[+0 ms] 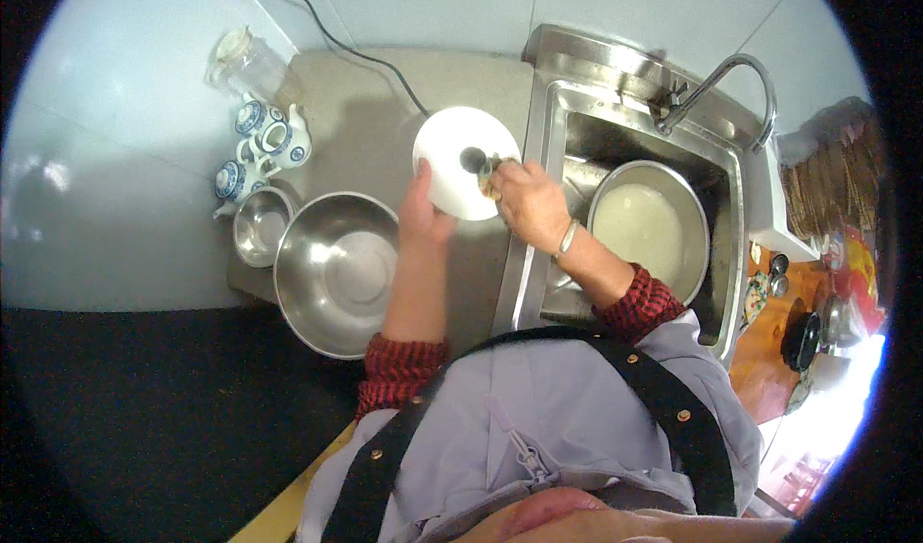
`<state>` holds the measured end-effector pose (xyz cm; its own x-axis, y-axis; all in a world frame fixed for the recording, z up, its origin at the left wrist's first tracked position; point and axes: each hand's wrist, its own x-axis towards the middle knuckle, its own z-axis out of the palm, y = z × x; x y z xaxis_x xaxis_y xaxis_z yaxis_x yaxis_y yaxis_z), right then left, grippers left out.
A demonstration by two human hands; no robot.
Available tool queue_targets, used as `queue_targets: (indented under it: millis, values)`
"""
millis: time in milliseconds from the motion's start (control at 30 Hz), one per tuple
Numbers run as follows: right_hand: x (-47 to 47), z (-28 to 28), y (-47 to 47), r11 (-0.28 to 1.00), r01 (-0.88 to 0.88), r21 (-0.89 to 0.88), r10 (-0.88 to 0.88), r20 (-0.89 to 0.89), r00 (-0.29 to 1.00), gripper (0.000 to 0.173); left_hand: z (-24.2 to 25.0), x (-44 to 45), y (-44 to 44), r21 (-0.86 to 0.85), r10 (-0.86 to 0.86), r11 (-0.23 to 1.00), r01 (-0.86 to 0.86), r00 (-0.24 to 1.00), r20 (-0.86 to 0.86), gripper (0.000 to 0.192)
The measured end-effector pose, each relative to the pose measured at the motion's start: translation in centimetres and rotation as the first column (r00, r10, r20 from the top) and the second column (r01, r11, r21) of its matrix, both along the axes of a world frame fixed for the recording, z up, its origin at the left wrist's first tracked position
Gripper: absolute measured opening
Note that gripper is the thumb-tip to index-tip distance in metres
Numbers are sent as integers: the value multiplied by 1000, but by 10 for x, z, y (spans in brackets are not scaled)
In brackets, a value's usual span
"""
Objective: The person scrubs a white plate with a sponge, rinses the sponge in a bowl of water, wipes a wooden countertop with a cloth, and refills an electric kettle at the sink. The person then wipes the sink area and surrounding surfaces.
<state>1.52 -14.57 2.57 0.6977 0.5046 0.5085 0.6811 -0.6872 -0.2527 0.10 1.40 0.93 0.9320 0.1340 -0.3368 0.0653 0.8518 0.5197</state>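
My left hand (422,207) grips the left rim of a round white disc (443,146), thumb on its upper face. A dark round piece (473,160) sits near the disc's middle. Pressed to the disc's right side, my right hand (530,200) holds a small yellowish-green cloth or sponge (489,185), mostly hidden by the fingers. A black cord (335,36) runs down to the disc's upper edge; whether it joins the disc cannot be told. Beneath both hands lies a grey countertop (368,139).
Left of my forearm stands a large steel bowl (317,290), beside a smaller steel bowl (261,229). Several blue-and-white teapots (249,179) and a clear jug (252,67) line the wall. Rightward, a steel sink (577,121) with a curved faucet (721,74) holds a pot (703,243) of cloudy liquid.
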Motion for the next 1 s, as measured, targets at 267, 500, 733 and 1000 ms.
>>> queue_targets:
  millis: [267, 500, 733, 1000]
  values:
    - [24, 0, -1, 989, 133, -68, -141, -117, 983, 20, 2, -1, -4, -15, -30, 999, 31, 999, 43, 45]
    - [-13, -17, -9, 997, 55, -52, -63, -171, 983, 22, -5, 2, -2, 40, 44, 998, -41, 997, -62, 45]
    - [41, -5, -2, 972, 199, -126, -205, -34, 978, 13, -5, 0, -11, -71, -58, 996, 59, 998, 24, 47]
    - [-39, -14, 15, 996, -38, 86, 52, -173, 984, 16, -18, 1, -9, 113, 54, 992, -50, 998, -34, 48]
